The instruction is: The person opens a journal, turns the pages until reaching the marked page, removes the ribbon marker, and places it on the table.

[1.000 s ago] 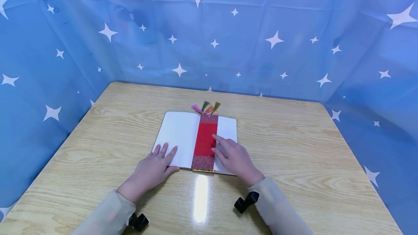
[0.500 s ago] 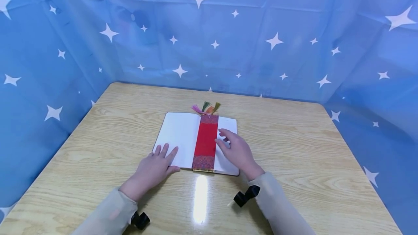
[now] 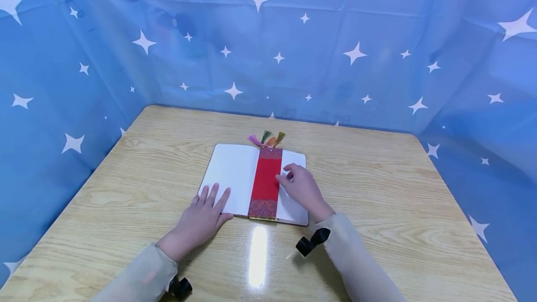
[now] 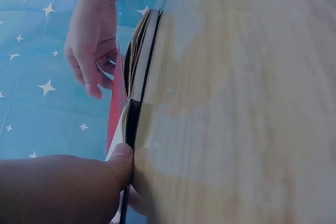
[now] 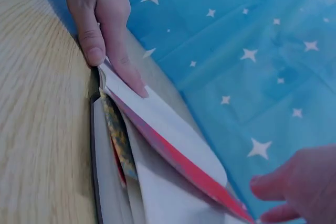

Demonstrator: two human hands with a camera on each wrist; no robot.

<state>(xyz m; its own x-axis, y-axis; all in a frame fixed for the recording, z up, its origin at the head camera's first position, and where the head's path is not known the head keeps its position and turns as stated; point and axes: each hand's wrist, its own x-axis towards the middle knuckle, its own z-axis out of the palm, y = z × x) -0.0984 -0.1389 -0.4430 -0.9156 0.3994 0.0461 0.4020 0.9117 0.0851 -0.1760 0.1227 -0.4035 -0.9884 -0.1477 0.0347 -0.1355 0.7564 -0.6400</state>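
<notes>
An open notebook (image 3: 232, 167) with white pages lies on the table. Along its fold rests a red bookmark (image 3: 266, 178) with patterned ends and coloured tassels (image 3: 268, 140) past the top edge. My left hand (image 3: 202, 220) rests on the lower left page, fingers spread straight; in the left wrist view its thumb (image 4: 122, 163) lies at the notebook's edge. Over the right page, beside the bookmark's right side, my right hand (image 3: 303, 188) has loosely bent fingers. Nothing shows between them in the left wrist view. Whether the thumb touches the bookmark I cannot tell.
The wooden table (image 3: 377, 199) reaches out on all sides of the notebook. A blue curtain (image 3: 293, 36) with white stars hangs behind it. Black wrist cameras (image 3: 180, 288) sit under both sleeves. Between the raised pages something yellow-and-dark patterned (image 5: 118, 140) peeks out.
My right hand has drawn back from the bookmark's red middle to its right side, and its fingers have bent more. The left hand has stayed on the page.
</notes>
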